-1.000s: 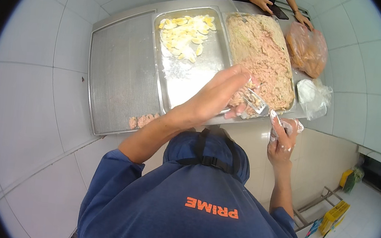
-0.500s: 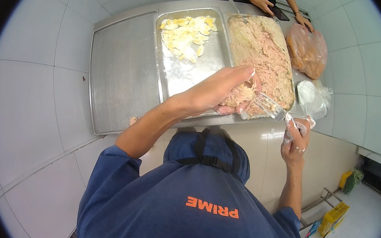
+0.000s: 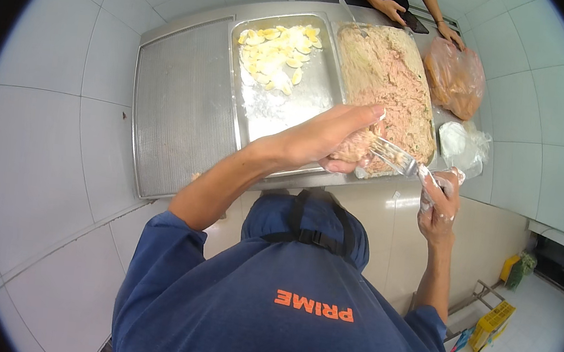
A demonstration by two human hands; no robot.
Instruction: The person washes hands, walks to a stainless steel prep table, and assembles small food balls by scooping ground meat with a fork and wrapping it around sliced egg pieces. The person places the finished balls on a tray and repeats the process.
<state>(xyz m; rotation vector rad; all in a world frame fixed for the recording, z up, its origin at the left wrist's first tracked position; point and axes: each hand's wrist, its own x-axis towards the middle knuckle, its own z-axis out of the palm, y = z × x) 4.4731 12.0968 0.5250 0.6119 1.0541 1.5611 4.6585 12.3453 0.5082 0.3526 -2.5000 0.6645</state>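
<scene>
A lump of pale pink minced filling [image 3: 354,146] rests in my left hand [image 3: 324,134], whose fingers curl around it over the near edge of the trays. My right hand [image 3: 440,201], smeared with white, grips a metal fork [image 3: 397,155]. The fork's tines touch the right side of the lump. Behind and beneath my hands lies a deep tray of the same pink mince [image 3: 392,77]. To its left, a shallow metal tray [image 3: 330,78] holds boiled egg wedges [image 3: 278,52] and white powder.
A ridged metal tray [image 3: 183,104] lies at the left of the table. An orange-filled plastic bag [image 3: 454,77] and a clear bag of white powder [image 3: 460,147] sit at the right. Across the table another person's hand [image 3: 390,10] holds a phone [image 3: 415,21]. Yellow crates [image 3: 492,325] stand on the floor.
The fork has shifted slightly left and upward, its tines now against the mince lump. My left hand has turned slightly, its thumb moving a little to the right.
</scene>
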